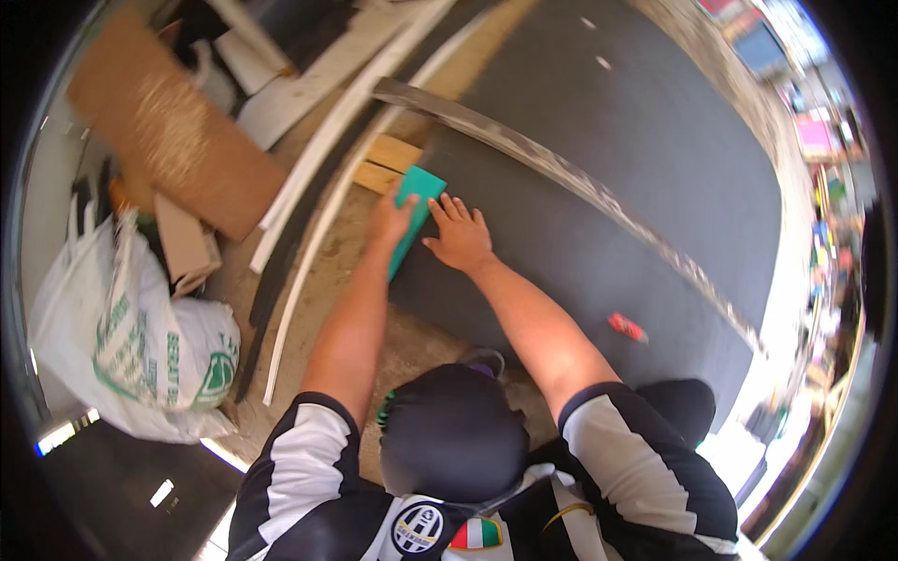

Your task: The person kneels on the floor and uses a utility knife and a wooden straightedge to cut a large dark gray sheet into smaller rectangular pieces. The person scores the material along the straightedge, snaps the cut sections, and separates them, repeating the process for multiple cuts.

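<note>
A teal flat strip (426, 184) lies along the left edge of a large dark grey board (552, 252). My left hand (387, 221) is closed on the strip's left side, its fingertips on the teal face. Just right of the strip, my right hand (460, 234) rests on the board with its fingers spread, its fingertips close to the strip. Across the board runs a long, worn wooden batten (561, 173), beyond both hands. A small red item (627, 327), its kind unclear, lies on the board to the right of my right forearm.
Pale wooden blocks (386, 164) sit by the board's left edge. Long white strips (313, 252) lie on the floor to the left, near a brown panel (173, 126) and a stuffed white sack (154, 341) with green print. Blurred, colourful clutter (828, 252) lines the far right.
</note>
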A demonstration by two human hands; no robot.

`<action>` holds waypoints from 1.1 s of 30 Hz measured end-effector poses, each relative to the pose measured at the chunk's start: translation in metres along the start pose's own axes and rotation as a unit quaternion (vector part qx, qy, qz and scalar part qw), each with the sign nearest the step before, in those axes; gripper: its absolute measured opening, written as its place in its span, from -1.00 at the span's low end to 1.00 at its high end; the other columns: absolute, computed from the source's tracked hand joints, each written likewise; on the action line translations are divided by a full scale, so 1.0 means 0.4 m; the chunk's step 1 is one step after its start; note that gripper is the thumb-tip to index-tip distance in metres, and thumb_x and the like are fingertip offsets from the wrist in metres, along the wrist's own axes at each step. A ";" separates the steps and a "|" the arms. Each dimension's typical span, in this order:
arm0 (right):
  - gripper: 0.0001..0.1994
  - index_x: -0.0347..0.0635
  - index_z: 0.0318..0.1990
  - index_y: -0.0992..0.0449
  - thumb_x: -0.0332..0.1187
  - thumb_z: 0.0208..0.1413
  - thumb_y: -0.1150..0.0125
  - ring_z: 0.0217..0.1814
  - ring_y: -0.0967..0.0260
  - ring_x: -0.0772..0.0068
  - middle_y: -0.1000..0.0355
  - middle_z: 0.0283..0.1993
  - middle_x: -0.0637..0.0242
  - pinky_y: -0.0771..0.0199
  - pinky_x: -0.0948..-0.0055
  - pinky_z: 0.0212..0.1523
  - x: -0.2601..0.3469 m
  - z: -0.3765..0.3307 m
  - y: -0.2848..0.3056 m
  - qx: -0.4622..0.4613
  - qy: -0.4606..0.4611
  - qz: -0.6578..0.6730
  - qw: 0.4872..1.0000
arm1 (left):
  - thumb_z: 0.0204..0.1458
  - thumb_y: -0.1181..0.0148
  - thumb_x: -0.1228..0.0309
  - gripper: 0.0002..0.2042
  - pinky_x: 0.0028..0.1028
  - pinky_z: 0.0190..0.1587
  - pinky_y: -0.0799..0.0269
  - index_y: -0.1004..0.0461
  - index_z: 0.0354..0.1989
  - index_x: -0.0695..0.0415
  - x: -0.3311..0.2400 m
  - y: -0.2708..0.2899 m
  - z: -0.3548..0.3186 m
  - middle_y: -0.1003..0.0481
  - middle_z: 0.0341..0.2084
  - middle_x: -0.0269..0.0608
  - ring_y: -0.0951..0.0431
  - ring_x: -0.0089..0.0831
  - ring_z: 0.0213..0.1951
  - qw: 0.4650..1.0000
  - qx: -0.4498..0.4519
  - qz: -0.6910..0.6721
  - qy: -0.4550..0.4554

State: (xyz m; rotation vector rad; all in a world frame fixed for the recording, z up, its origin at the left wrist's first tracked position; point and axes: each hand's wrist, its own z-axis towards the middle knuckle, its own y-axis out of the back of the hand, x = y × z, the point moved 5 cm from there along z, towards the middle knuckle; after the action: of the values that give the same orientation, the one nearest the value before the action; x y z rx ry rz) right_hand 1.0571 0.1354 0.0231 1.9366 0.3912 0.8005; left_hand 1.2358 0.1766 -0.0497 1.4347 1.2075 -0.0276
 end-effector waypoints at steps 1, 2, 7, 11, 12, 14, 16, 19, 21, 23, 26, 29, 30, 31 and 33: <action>-0.27 0.06 0.55 -0.21 0.00 0.28 -0.28 0.74 0.14 0.13 -0.02 0.69 0.29 -0.01 -0.21 0.59 -0.029 -0.039 -0.010 -0.025 -0.017 0.013 0.999 | 0.26 -0.20 -0.11 -0.36 -0.01 0.23 -0.47 -0.29 0.51 -0.32 0.003 -0.001 0.004 -0.55 0.22 0.10 -0.57 0.09 0.22 1.000 0.004 0.009 -0.018; -0.29 0.06 0.55 -0.23 0.00 0.31 -0.25 0.74 0.14 0.11 -0.03 0.68 0.30 0.01 -0.21 0.60 -0.063 -0.081 -0.023 -0.040 -0.041 0.023 0.998 | 0.26 -0.22 -0.10 -0.35 -0.02 0.22 -0.47 -0.29 0.51 -0.28 0.009 -0.003 0.009 -0.54 0.23 0.11 -0.57 0.08 0.23 1.000 0.005 0.000 -0.011; -0.48 0.03 0.37 -0.46 -0.06 0.31 -0.25 0.53 -0.23 0.05 -0.30 0.51 0.23 -0.20 -0.14 0.48 -0.297 -0.346 -0.005 -0.172 -0.174 -0.014 0.970 | 0.29 -0.21 -0.08 -0.37 -0.07 0.28 -0.43 -0.32 0.50 -0.21 -0.007 0.016 0.013 -0.53 0.27 0.05 -0.53 0.08 0.27 0.999 0.006 0.041 -0.016; -0.49 0.04 0.30 -0.43 0.03 0.29 -0.25 0.24 -0.43 -0.08 -0.46 0.12 0.10 -0.49 -0.07 0.15 -0.539 -0.561 0.040 -0.245 -0.468 -0.019 0.849 | 0.30 -0.20 -0.07 -0.36 -0.09 0.32 -0.39 -0.30 0.52 -0.18 -0.038 0.029 -0.003 -0.49 0.31 0.04 -0.49 0.07 0.32 0.999 0.005 0.042 0.006; -0.43 0.05 0.35 -0.36 0.07 0.29 -0.26 0.26 -0.42 -0.13 -0.42 0.17 0.02 -0.50 -0.10 0.17 -0.589 -0.613 0.040 -0.293 -0.553 0.031 0.780 | 0.30 -0.20 -0.07 -0.36 -0.09 0.32 -0.39 -0.30 0.52 -0.18 -0.045 0.030 -0.006 -0.48 0.32 0.05 -0.49 0.06 0.32 0.999 0.013 0.039 0.007; -0.32 0.08 0.43 -0.25 0.14 0.27 -0.26 0.28 -0.40 -0.22 -0.35 0.24 -0.11 -0.51 -0.14 0.21 -0.679 -0.691 0.011 -0.333 -0.684 0.128 0.636 | 0.31 -0.19 -0.08 -0.36 -0.08 0.33 -0.38 -0.30 0.52 -0.19 -0.054 0.038 -0.011 -0.46 0.34 0.06 -0.47 0.06 0.34 0.999 0.012 0.042 0.011; -0.25 0.11 0.48 -0.19 0.19 0.26 -0.28 0.30 -0.39 -0.28 -0.29 0.29 -0.20 -0.51 -0.17 0.23 -0.756 -0.734 -0.037 -0.315 -0.754 0.203 0.540 | 0.31 -0.17 -0.10 -0.35 -0.07 0.33 -0.38 -0.30 0.52 -0.19 -0.061 0.026 -0.013 -0.46 0.34 0.09 -0.46 0.07 0.34 0.995 0.025 0.095 0.011; -0.24 0.11 0.49 -0.19 0.12 0.25 -0.33 0.29 -0.42 -0.18 -0.26 0.33 -0.21 -0.58 -0.13 0.17 -0.842 -0.764 -0.095 -0.245 -0.776 0.235 0.531 | 0.28 -0.16 -0.17 -0.32 0.00 0.27 -0.42 -0.30 0.51 -0.20 -0.056 0.041 -0.010 -0.52 0.23 0.17 -0.52 0.13 0.26 0.994 0.008 0.109 -0.002; -0.32 -0.02 0.46 -0.19 -0.08 0.25 -0.26 0.23 -0.47 -0.26 -0.31 0.29 -0.26 -0.60 -0.14 0.17 -0.871 -0.766 -0.111 -0.275 -0.765 0.244 0.529 | 0.24 -0.18 -0.21 -0.32 0.04 0.22 -0.46 -0.29 0.51 -0.30 -0.051 0.038 -0.014 -0.57 0.16 0.15 -0.57 0.15 0.20 0.997 0.010 0.079 0.006; -0.39 -0.15 0.42 -0.20 -0.28 0.26 -0.19 0.17 -0.52 -0.34 -0.36 0.24 -0.31 -0.61 -0.15 0.17 -0.867 -0.767 -0.112 -0.345 -0.754 0.234 0.507 | 0.26 -0.16 -0.20 -0.33 0.01 0.19 -0.48 -0.27 0.52 -0.35 -0.047 0.033 -0.017 -0.58 0.19 0.02 -0.58 0.09 0.20 0.996 0.026 0.078 0.029; -0.40 -0.27 0.42 -0.18 -0.41 0.23 -0.15 0.15 -0.55 -0.22 -0.42 0.23 -0.21 -0.64 -0.13 0.10 -0.800 -0.723 -0.083 -0.456 -0.671 0.223 0.540 | 0.28 -0.13 -0.20 -0.34 -0.01 0.18 -0.51 -0.22 0.54 -0.42 -0.052 0.033 -0.026 -0.58 0.21 -0.07 -0.59 0.02 0.21 0.994 0.026 0.093 0.051; -0.42 -0.30 0.41 -0.19 -0.52 0.23 -0.11 0.03 -0.58 0.04 -0.46 0.18 -0.03 -0.71 0.05 -0.02 -0.698 -0.619 -0.020 -0.519 -0.515 0.348 0.587 | 0.31 -0.09 -0.20 -0.35 -0.03 0.18 -0.52 -0.18 0.56 -0.46 -0.063 0.039 -0.036 -0.58 0.22 -0.11 -0.58 -0.03 0.23 0.993 0.042 0.093 0.065; -0.44 -0.29 0.40 -0.20 -0.55 0.23 -0.10 -0.04 -0.56 0.13 -0.46 0.14 0.03 -0.72 0.13 -0.07 -0.652 -0.570 0.004 -0.519 -0.453 0.405 0.601 | 0.31 -0.08 -0.20 -0.35 -0.03 0.18 -0.52 -0.16 0.56 -0.47 -0.067 0.042 -0.038 -0.58 0.22 -0.12 -0.58 -0.05 0.23 0.993 0.048 0.087 0.071; -0.45 -0.28 0.39 -0.20 -0.58 0.23 -0.08 -0.11 -0.55 0.23 -0.45 0.09 0.09 -0.73 0.21 -0.13 -0.603 -0.519 0.028 -0.512 -0.390 0.464 0.608 | 0.31 -0.08 -0.20 -0.35 -0.03 0.18 -0.52 -0.16 0.56 -0.47 -0.072 0.044 -0.041 -0.58 0.22 -0.11 -0.58 -0.05 0.23 0.992 0.050 0.092 0.073; -0.49 -0.21 0.36 -0.26 -0.59 0.24 -0.07 -0.23 -0.48 0.38 -0.44 -0.03 0.18 -0.72 0.32 -0.25 -0.504 -0.397 0.072 -0.450 -0.303 0.587 0.600 | 0.31 -0.07 -0.20 -0.34 -0.02 0.18 -0.51 -0.15 0.57 -0.46 -0.076 0.048 -0.046 -0.59 0.21 -0.10 -0.58 -0.05 0.23 0.989 0.056 0.101 0.089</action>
State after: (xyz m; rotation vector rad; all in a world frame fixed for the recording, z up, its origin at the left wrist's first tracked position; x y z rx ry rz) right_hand 0.8000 0.1114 0.0244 1.0946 -1.6052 0.7542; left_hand 1.2233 0.1759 -0.0111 1.6812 1.2139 0.1785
